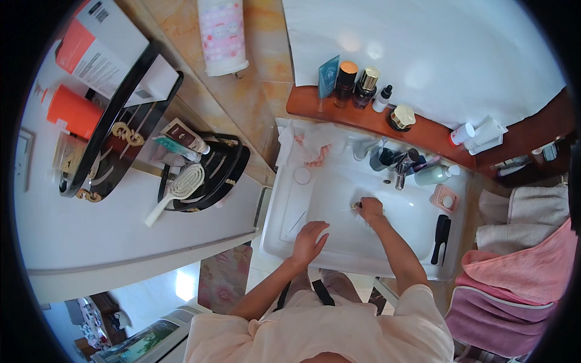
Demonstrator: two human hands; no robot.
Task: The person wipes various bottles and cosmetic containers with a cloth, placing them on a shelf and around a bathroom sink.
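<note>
My right hand (pixel 371 209) is down in the white sink basin (pixel 327 199), its fingers closed at the tips around something small near the bottom. What it holds is mostly hidden, and a thin pale strand shows beside the fingertips. Above the near left edge of the sink hovers my left hand (pixel 310 241), fingers stretched out and nothing in them. A thin white stick (pixel 296 224) lies on the sink's left ledge, close to that hand. Behind the basin stands a chrome faucet (pixel 401 172), beyond my right hand.
On the sink's right rim lie a black comb (pixel 440 239) and a pink soap dish (pixel 445 198). Cups and a pale green bottle (pixel 433 175) stand near the faucet. A wooden shelf (pixel 381 124) with cosmetics runs behind. Black corner racks (pixel 236 160) are at left, towels (pixel 514 260) at right.
</note>
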